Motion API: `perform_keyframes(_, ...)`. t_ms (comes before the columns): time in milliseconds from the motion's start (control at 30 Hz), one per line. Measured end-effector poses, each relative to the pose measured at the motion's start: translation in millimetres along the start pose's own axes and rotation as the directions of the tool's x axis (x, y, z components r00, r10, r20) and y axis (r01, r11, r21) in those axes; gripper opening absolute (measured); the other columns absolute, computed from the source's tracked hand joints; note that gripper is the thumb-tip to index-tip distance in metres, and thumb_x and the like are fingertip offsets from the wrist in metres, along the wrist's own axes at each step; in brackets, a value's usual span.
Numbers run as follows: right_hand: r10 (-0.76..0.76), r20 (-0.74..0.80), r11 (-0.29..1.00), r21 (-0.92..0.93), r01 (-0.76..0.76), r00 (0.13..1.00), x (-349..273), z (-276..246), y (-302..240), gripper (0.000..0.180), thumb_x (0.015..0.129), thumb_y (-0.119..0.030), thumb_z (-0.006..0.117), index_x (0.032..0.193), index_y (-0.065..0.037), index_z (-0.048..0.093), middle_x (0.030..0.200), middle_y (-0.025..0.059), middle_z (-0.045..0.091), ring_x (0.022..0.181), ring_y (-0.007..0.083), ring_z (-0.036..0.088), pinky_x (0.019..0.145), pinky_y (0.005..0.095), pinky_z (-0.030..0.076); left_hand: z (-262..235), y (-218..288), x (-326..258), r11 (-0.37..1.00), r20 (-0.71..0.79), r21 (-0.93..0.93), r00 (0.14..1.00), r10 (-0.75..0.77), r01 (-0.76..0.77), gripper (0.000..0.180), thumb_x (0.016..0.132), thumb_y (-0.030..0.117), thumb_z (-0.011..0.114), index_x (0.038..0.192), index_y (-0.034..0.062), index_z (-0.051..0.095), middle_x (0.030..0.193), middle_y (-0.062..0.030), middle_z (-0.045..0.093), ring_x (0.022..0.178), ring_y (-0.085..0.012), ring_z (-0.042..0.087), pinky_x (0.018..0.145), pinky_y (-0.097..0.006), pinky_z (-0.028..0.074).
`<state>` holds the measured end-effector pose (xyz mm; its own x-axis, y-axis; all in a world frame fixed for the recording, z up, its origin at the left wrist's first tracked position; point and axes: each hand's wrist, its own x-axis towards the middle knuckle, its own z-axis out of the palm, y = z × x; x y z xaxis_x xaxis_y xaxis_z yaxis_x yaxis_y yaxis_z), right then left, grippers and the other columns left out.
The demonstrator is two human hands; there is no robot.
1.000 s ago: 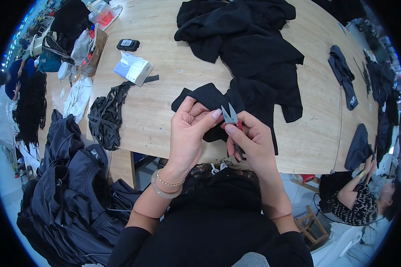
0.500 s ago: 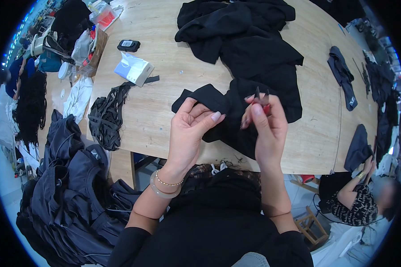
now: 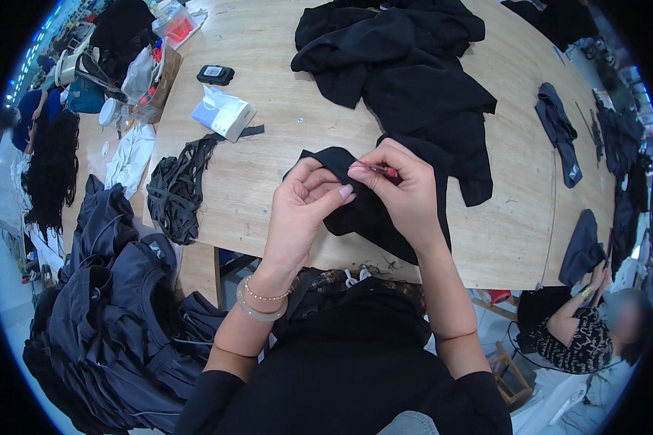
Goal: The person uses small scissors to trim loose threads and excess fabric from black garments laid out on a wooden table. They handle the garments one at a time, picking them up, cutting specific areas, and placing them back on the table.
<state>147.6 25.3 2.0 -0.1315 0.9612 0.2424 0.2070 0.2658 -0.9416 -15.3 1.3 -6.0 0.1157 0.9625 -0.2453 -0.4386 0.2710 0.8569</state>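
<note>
My left hand (image 3: pixel 306 194) is closed on the near end of a black cloth (image 3: pixel 332 158), thumb against curled fingers. Close beside it, my right hand (image 3: pixel 403 185) grips small thread snips with a red handle (image 3: pixel 388 172). The snips' blades are mostly hidden by the fingers at this moment. Both hands meet at the folded edge of the cloth, thumbs and fingertips a short way apart. From there the cloth hangs toward the table's front edge. More black fabric (image 3: pixel 428 87) lies heaped and spread beyond my hands.
On the wooden table (image 3: pixel 268 109) to the left are a tissue box (image 3: pixel 225 114), a small black device (image 3: pixel 215 75) and a bundle of dark strips (image 3: pixel 175 192). Dark garments (image 3: pixel 123 312) pile up at lower left. A seated person (image 3: pixel 584 330) handles dark cloth (image 3: pixel 582 246) at right.
My right hand has moved left with the snips, up to the cloth edge at my left hand. The snips' blades have turned and slipped mostly out of sight.
</note>
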Motion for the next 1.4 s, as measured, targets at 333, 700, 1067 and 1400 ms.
perform_keyframes(333,-0.064,0.147,0.998,-0.021,0.068,0.987,13.0,21.2,-8.4,0.016,0.081,-0.005,0.076,0.082,0.001,0.061,0.075,0.0066,0.056,0.065,0.0128,0.052,0.06,0.0259,0.041,-12.7,5.1,-3.8,0.793,-0.034,0.554,0.944,0.327,-0.254,0.016,0.085,-0.003,0.073,0.1,-0.0041,0.068,0.094,-0.0049,0.062,0.068,-0.0052,0.06,0.057,-0.017,0.046)
perform_keyframes(700,0.11,0.119,0.994,-0.006,-0.11,0.987,7.4,-1.0,18.2,0.026,0.092,-0.024,0.069,0.1,-0.002,0.059,0.082,0.0102,0.06,0.083,0.0186,0.06,0.075,0.0297,0.047,-24.2,4.6,-9.0,0.632,-0.097,0.749,0.911,0.4,-0.198,0.011,0.098,0.005,0.059,0.094,-0.0047,0.063,0.073,-0.0085,0.067,0.069,-0.0099,0.067,0.063,-0.026,0.059)
perform_keyframes(1067,-0.174,0.116,0.902,-0.38,0.205,0.978,5.2,12.5,11.7,0.026,0.078,-0.03,0.079,0.078,-0.007,0.065,0.064,0.0017,0.057,0.067,0.0194,0.051,0.066,0.0316,0.04,-23.2,3.3,-11.9,0.593,-0.049,0.766,0.899,0.435,-0.246,0.012,0.1,0.007,0.056,0.096,-0.0037,0.06,0.071,-0.0084,0.066,0.066,-0.0059,0.062,0.06,-0.027,0.06)
perform_keyframes(1400,-0.237,0.167,0.854,-0.434,0.287,0.957,9.3,13.9,7.5,0.026,0.077,-0.029,0.079,0.076,-0.008,0.065,0.064,0.0007,0.057,0.067,0.0183,0.052,0.066,0.0314,0.04,-22.9,1.4,-10.8,0.584,-0.025,0.768,0.899,0.437,-0.263,0.011,0.099,0.008,0.057,0.095,-0.0022,0.06,0.071,-0.0104,0.065,0.064,-0.0144,0.068,0.055,-0.027,0.057)
